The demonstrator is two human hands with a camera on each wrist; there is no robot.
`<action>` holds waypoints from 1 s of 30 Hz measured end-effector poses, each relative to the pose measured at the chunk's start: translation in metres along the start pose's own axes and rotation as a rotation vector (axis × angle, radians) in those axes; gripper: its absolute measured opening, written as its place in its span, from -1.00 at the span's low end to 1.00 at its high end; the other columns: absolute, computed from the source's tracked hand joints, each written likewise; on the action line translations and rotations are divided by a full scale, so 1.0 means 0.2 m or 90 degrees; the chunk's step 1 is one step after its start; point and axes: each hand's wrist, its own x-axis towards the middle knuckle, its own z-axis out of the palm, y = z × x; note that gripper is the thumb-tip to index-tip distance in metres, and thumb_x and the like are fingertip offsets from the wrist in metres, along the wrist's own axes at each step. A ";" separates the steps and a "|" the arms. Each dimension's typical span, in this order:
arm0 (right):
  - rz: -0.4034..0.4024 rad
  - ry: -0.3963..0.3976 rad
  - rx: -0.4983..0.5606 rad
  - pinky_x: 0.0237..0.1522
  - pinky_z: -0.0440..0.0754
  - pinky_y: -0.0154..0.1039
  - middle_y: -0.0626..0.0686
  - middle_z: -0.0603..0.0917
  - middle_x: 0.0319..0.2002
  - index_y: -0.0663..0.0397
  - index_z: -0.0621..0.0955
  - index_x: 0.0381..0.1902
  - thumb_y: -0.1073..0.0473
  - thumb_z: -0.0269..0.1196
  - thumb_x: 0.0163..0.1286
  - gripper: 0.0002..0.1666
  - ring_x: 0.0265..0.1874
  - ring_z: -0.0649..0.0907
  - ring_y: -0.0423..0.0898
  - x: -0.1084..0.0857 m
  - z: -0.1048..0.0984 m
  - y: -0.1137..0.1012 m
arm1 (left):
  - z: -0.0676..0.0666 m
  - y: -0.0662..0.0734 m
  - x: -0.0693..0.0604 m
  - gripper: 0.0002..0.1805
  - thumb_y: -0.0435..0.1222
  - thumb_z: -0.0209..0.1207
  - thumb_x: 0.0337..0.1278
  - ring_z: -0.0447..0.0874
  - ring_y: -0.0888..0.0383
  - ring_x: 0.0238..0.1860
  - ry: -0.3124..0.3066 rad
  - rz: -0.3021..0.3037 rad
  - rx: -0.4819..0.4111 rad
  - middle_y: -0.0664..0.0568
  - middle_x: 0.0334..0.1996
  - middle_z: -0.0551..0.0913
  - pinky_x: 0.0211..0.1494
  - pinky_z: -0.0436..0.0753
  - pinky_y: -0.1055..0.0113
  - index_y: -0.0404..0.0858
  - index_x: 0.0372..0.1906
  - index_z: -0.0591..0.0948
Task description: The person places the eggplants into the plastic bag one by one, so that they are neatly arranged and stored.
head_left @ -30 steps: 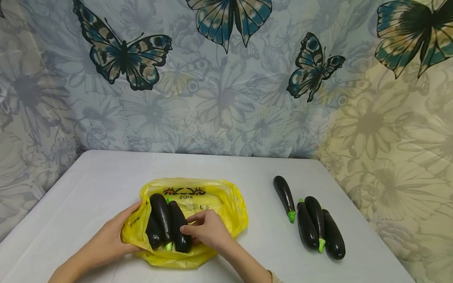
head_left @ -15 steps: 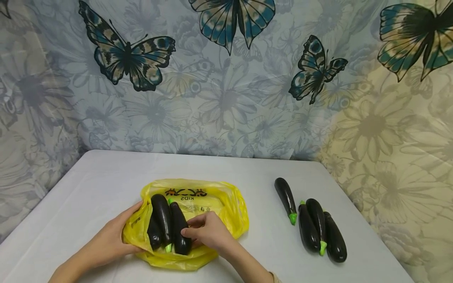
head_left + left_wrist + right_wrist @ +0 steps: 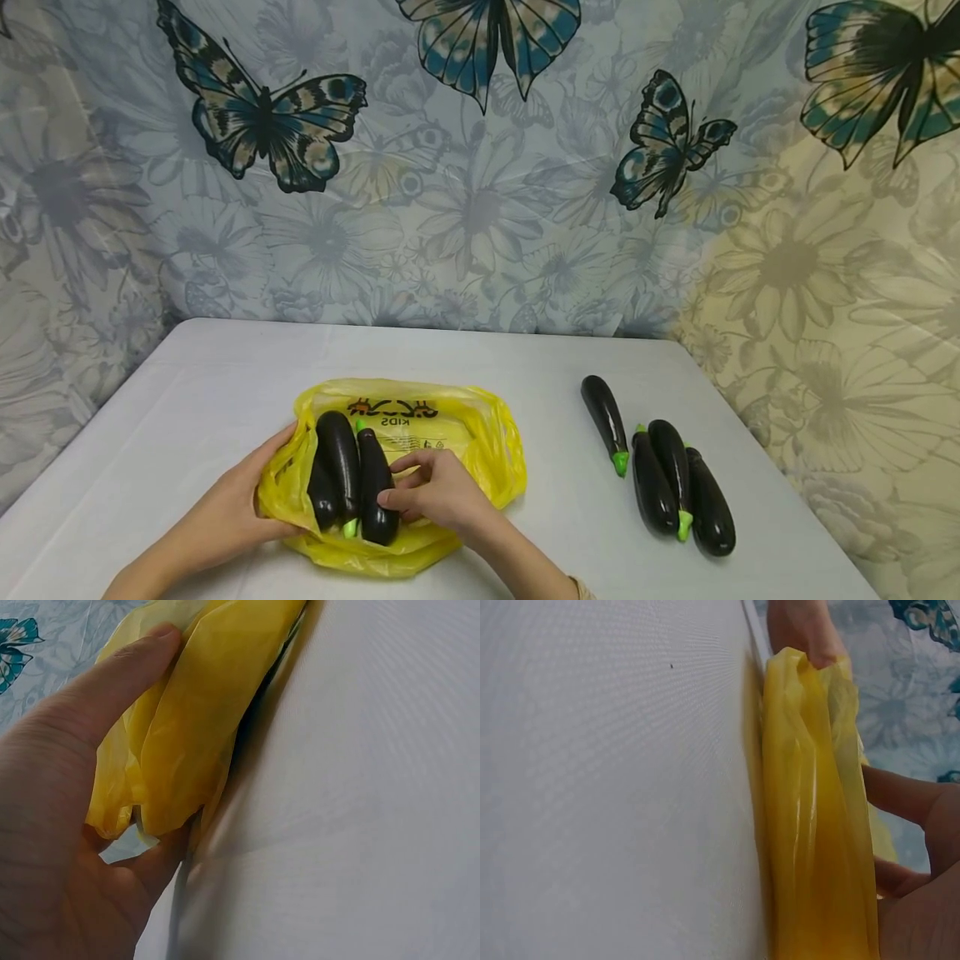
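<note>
Eggplant (image 3: 376, 479), below left of frame centre, looks firm, slippery, best held round its middle; right hand (image 3: 441, 493) pinches its side, left hand (image 3: 253, 490) grips yellow bag (image 3: 497, 446).

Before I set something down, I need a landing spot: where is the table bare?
Bare: table between bag and four loose eggplants; the far strip behind the bag; left of the left hand. Crowded: the bag's opening, with three eggplants and the right hand.
</note>
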 end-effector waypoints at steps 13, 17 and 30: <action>-0.003 -0.059 -0.052 -0.38 0.52 -0.32 -0.01 0.69 -0.35 0.14 0.68 0.11 0.26 0.48 0.14 -0.48 -0.35 0.60 -0.14 0.00 -0.03 -0.01 | -0.01 0.01 0.00 0.30 0.10 0.54 -0.29 0.31 -0.37 0.28 -0.014 -0.039 0.006 -0.32 0.38 0.30 0.18 0.31 -0.39 -0.11 0.57 0.03; -0.005 -0.063 -0.045 -0.38 0.51 -0.32 0.00 0.67 -0.33 0.14 0.68 0.11 0.27 0.48 0.14 -0.48 -0.32 0.59 -0.14 0.00 -0.03 0.00 | -0.02 0.01 0.00 0.29 0.10 0.53 -0.27 0.29 -0.38 0.29 -0.016 -0.042 0.006 -0.32 0.39 0.28 0.18 0.31 -0.40 -0.09 0.57 0.03; -0.001 -0.053 -0.026 -0.37 0.50 -0.34 0.02 0.67 -0.33 0.12 0.69 0.08 0.29 0.49 0.12 -0.49 -0.33 0.59 -0.13 0.00 -0.03 0.01 | -0.01 0.01 -0.01 0.27 0.06 0.55 -0.28 0.25 -0.37 0.31 -0.007 -0.028 -0.006 -0.33 0.39 0.26 0.22 0.26 -0.39 -0.16 0.56 0.07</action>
